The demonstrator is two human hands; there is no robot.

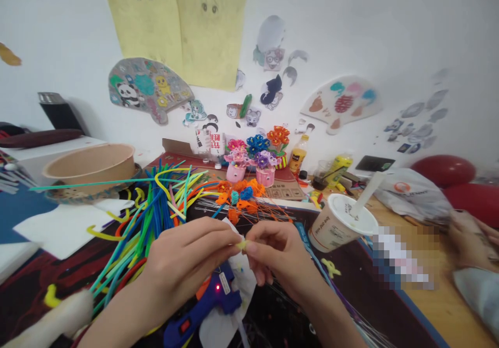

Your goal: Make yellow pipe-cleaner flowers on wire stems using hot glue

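Note:
My left hand (191, 254) and my right hand (275, 252) meet near the middle of the table. Between their pinched fingertips is a small piece of yellow pipe cleaner (242, 245), mostly covered by the fingers. Just below the hands, a blue glue gun (206, 306) with a lit red light lies on a white paper sheet (218, 330). Left of my hands spreads a heap of pipe cleaners (152, 207) in blue, green, yellow and red. Beyond my fingertips lie orange pipe-cleaner flowers (255, 188) on thin wires.
A paper cup with a straw (331, 226) stands to the right, with a yellow twisted piece (330, 268) near its base. Small flower pots (236, 172) stand at the back. A beige basin (89, 166) sits at left. Another person's hand (470, 239) is at far right.

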